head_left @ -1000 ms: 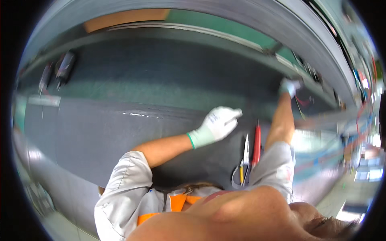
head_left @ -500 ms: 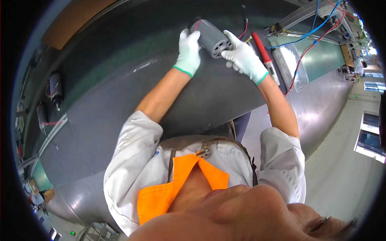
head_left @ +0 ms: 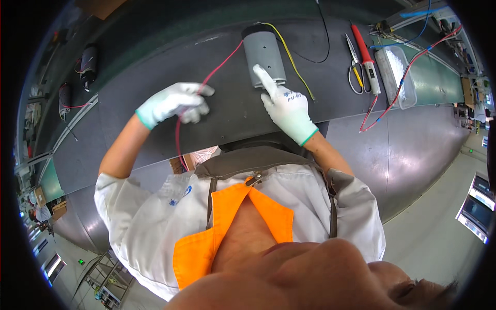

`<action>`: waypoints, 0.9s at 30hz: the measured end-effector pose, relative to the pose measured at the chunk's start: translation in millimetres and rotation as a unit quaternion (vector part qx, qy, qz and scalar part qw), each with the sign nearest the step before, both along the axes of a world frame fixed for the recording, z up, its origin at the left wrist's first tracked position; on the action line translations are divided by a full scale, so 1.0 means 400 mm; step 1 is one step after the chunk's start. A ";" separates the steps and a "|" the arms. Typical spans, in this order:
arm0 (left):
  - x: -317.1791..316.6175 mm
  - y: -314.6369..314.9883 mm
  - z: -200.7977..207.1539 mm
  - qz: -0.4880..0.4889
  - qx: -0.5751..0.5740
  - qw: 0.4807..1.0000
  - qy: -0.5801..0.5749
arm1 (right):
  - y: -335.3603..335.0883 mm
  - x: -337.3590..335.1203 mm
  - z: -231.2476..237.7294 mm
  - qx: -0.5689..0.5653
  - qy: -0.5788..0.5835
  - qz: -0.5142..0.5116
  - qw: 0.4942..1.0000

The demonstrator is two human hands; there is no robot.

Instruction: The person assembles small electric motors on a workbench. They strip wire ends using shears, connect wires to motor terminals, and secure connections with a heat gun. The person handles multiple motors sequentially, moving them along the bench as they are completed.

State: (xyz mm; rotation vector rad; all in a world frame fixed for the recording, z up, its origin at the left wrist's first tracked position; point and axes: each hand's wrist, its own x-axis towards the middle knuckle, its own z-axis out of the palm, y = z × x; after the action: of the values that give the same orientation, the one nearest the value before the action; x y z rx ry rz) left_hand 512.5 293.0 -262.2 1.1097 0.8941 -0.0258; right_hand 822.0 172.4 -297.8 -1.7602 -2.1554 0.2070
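A grey cylindrical electric motor (head_left: 264, 54) with a black far end lies on the dark worktop (head_left: 222, 119). My right hand (head_left: 287, 106), in a white glove with a green cuff, is at its near end, the index finger stretched along the casing and the other fingers curled at the rim, partly hidden. A long red wire (head_left: 223, 63) runs from the motor's far end to my gloved left hand (head_left: 178, 103), whose bent fingers are around it. The wire hangs on past the table's near edge. A yellow-green wire (head_left: 287, 51) trails along the motor's right side.
Right of the motor lie scissors (head_left: 355, 70), a red-handled soldering iron (head_left: 366, 51) with a red cord, and a clear plastic box (head_left: 397, 77). A black wire (head_left: 326, 39) curves behind. Two more motors (head_left: 89, 64) lie at the far left.
The motor, earlier held tilted between both hands, now lies with its far end pointing away. My left hand has let go of it, moved left and nearer, and taken the red wire.
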 end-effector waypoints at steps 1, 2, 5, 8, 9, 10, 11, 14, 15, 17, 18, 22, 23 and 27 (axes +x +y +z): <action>0.033 -0.010 -0.044 0.040 -0.027 0.997 -0.052 | -0.012 0.003 0.011 0.012 -0.022 0.019 1.000; 0.067 0.007 -0.084 0.060 -0.077 0.987 -0.129 | -0.013 0.008 0.028 0.028 -0.047 0.039 0.998; 0.176 0.051 -0.111 0.145 -0.039 0.972 -0.182 | 0.029 0.019 0.098 0.177 -0.043 0.051 0.982; 0.243 0.149 -0.145 0.108 -0.042 0.975 -0.189 | 0.185 0.074 0.073 0.254 -0.028 -0.006 0.967; 0.264 0.174 -0.133 0.086 -0.049 0.979 -0.178 | 0.225 0.117 0.014 0.232 0.004 -0.059 0.971; 0.269 0.186 -0.123 0.072 -0.059 0.982 -0.163 | 0.262 0.158 -0.024 0.115 0.060 -0.089 0.988; 0.270 0.194 -0.117 0.056 -0.071 0.985 -0.147 | 0.278 0.185 -0.046 -0.006 0.116 -0.119 0.986; 0.229 0.196 -0.086 0.051 -0.027 0.994 -0.088 | 0.227 0.145 0.117 -0.059 0.199 -0.036 0.978; 0.224 0.192 -0.062 0.041 -0.011 0.997 -0.065 | 0.207 0.127 0.162 -0.062 0.175 0.014 0.983; 0.251 0.217 -0.041 0.022 -0.054 0.997 -0.057 | 0.199 0.058 0.147 0.122 0.089 0.206 0.967; 0.284 0.208 -0.008 0.039 -0.024 0.999 -0.023 | 0.187 -0.031 0.154 0.036 0.007 0.197 0.980; 0.357 0.180 0.082 -0.034 0.044 0.994 0.091 | 0.169 -0.311 0.049 0.108 -0.001 0.313 0.944; 0.335 0.222 0.057 -0.080 0.064 0.985 0.139 | 0.165 -0.370 0.018 0.115 0.036 0.313 0.942; 0.329 0.197 0.012 0.013 0.244 0.952 0.186 | 0.114 -0.346 0.078 -0.147 0.150 0.443 0.872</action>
State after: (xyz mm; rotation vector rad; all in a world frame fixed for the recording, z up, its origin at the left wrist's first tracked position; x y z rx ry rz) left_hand 644.2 371.7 -257.2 1.5863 1.2967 0.0089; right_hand 683.6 218.0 -266.7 -0.6322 -2.5992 0.9972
